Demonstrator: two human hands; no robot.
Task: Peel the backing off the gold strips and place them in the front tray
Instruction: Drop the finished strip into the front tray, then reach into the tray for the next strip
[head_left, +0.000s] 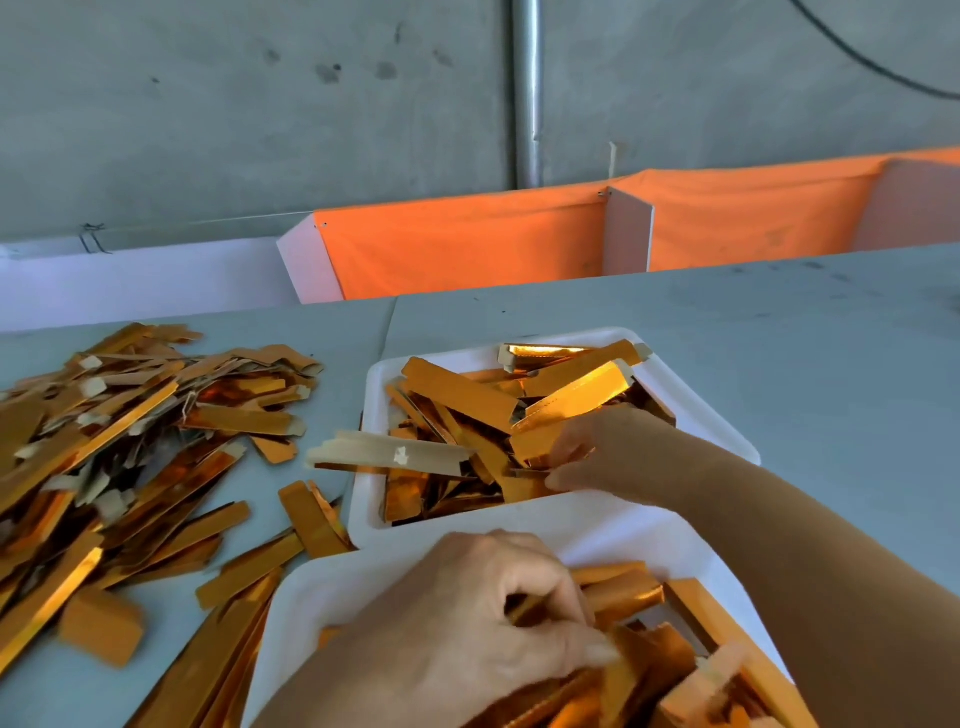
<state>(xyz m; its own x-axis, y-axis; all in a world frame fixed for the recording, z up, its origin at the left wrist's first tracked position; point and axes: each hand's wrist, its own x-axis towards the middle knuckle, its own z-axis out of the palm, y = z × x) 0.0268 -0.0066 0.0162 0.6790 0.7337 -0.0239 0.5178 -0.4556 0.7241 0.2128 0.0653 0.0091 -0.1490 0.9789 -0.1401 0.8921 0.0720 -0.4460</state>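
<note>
Although a large loose heap of gold strips covered the left of the counter, it could not be told which of these were peeled and which were not; several showed pale paper tabs. One long strip lay across the left rim of the far tray, pale side up, half on the counter side and half over the tray.

Further right, the left hand was over the near tray, its grip closed, fingers curled round a gold strip among those lying there. Whether the backing was coming away could not be seen.

At the right, the right hand reached into the far tray, fingertips pinching at the edge of a strip in the pile. The strips in that tray filled most of it.

Judgement: the work appeared well advanced but unfinished. Both trays held many strips, and the heap on the counter remained large, so a good deal of handling seemed left.
</note>
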